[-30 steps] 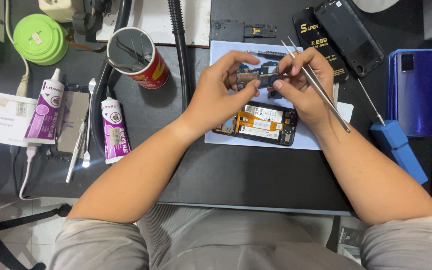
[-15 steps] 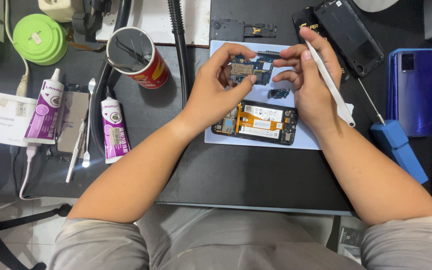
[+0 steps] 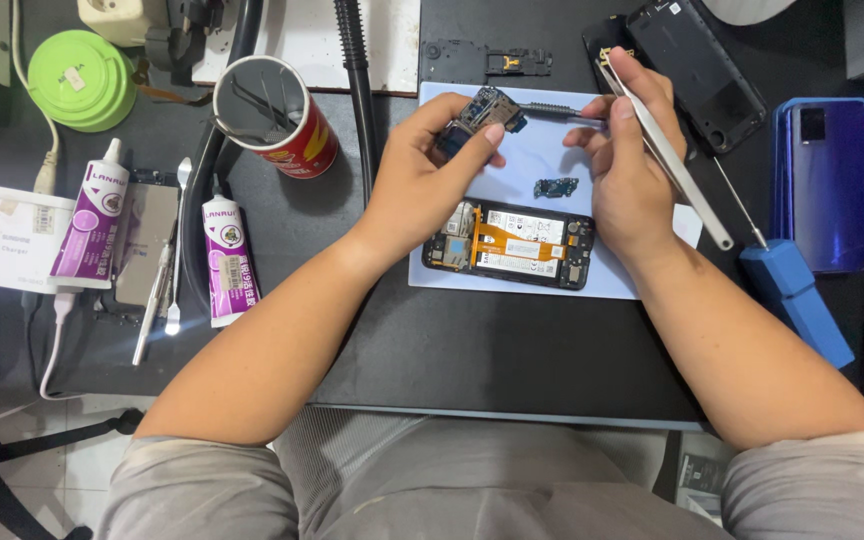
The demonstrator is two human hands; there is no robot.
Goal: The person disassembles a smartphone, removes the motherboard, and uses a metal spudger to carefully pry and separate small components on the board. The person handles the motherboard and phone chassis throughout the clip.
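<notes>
- Left hand [image 3: 422, 175] — thumb and fingers pinched on a small circuit board [image 3: 487, 108], held above the far edge of the pale blue mat [image 3: 552, 160].
- Right hand [image 3: 627, 165] — closed around metal tweezers [image 3: 667, 155] and a thin dark tool [image 3: 557, 110] whose tip meets the board.
- Opened phone [image 3: 512, 243] — lies on the mat near both hands, orange flex cable exposed; a small loose part [image 3: 555, 187] lies just beyond it.
- Tabletop [image 3: 512, 350] — blue screwdriver [image 3: 797, 295] to the right; two glue tubes [image 3: 224, 260] and a red cup [image 3: 277, 115] to the left.
</notes>
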